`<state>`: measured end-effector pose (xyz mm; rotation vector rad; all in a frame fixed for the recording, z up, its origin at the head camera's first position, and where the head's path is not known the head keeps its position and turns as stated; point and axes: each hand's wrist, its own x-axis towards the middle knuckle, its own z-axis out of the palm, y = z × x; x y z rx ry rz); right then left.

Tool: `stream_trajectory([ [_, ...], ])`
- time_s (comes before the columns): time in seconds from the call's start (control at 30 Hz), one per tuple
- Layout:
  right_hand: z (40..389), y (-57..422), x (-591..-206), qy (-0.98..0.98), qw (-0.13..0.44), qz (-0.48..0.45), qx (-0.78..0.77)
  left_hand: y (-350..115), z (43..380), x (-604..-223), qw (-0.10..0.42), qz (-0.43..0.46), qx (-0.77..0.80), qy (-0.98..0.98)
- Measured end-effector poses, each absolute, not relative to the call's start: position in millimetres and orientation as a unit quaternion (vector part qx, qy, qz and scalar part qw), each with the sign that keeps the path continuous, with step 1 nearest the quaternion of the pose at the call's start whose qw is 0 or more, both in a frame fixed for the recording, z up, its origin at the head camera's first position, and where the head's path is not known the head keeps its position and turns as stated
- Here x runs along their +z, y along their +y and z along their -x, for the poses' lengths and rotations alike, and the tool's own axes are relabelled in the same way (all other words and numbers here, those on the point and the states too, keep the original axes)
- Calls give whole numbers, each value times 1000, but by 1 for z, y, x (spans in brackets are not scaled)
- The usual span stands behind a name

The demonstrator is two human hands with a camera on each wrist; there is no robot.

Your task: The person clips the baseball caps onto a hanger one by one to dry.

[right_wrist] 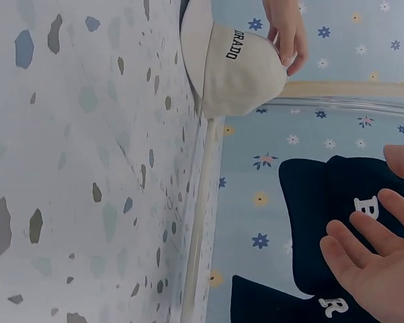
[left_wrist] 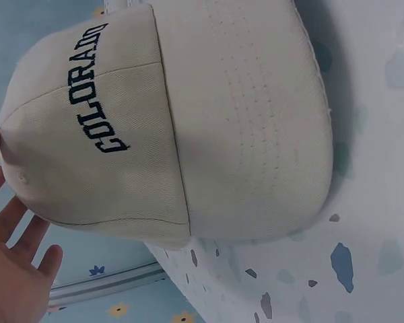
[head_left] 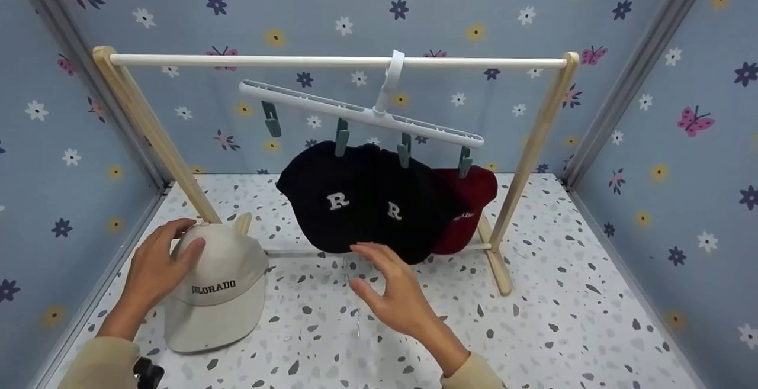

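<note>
A cream baseball cap (head_left: pixel 222 270) with dark "COLORADO" lettering is at the left, its brim toward me. My left hand (head_left: pixel 160 261) holds its crown at the top and back. Fingers (left_wrist: pixel 10 219) reach behind the crown in the left wrist view. My right hand (head_left: pixel 394 294) has loosely spread fingers and holds nothing, just in front of two black caps (head_left: pixel 323 199) marked with a white "R". Behind them is a red cap (head_left: pixel 474 202), partly hidden. These three hang from green clips on a white hanger (head_left: pixel 367 115), which slopes down to the right.
The leftmost green clip (head_left: pixel 271 119) hangs with no cap. A rack with a white rail (head_left: pixel 249 61) and wooden legs (head_left: pixel 536 146) stands on the speckled tabletop (head_left: pixel 568 318). Flower-patterned walls (head_left: pixel 681 158) enclose the left, back and right.
</note>
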<state>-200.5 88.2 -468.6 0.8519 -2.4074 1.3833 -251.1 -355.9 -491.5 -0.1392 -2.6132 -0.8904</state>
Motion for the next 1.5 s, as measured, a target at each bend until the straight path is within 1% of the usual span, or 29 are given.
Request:
stream_trajectory([
  [0.57,201,83,-478,-823,89,-278,488,-366,261,-496,90,37,-410,-907],
  [0.93,204,80,-483,-821,82,-276,493,-366,263,-497,92,18,-381,-920],
  [1.33,202,75,-482,-822,72,-272,495,-359,260,-495,72,-14,-403,-912],
  [1.5,202,76,-481,-819,68,-272,500,-357,258,-489,81,-8,-405,-910],
])
